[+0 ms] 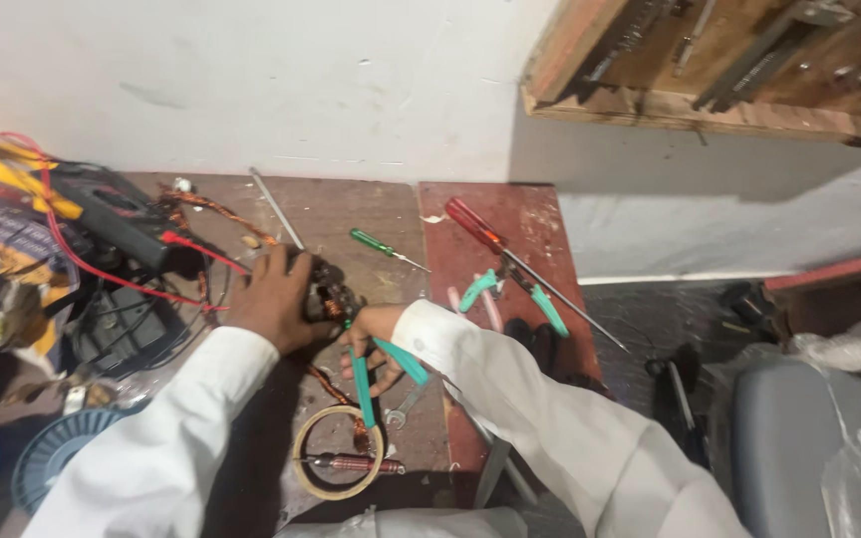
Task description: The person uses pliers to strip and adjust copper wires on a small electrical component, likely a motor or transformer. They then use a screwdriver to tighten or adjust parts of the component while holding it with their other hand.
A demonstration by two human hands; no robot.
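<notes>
Our left hand [273, 299] lies curled over a small motor part wound with copper wire [326, 289], fingers pressed down on it and holding it against the worn wooden table [351, 214]. Our right hand [376, 334] is closed around the green handles of a pair of pliers [371, 369], whose nose points up into the copper winding just beside the left hand; the jaw tips are hidden, so we cannot tell what they grip. Both white sleeves cross the lower part of the view.

Near the right wrist lies a ring of tape [338, 453] with a small red-handled tool [351, 463] across it. Farther back on the table rest a green-handled screwdriver [376, 243], a long red-handled screwdriver [490, 239] and a second pair of green-handled pliers [515, 284] on the red board. To the left sits a tangle of red and black leads [122, 249].
</notes>
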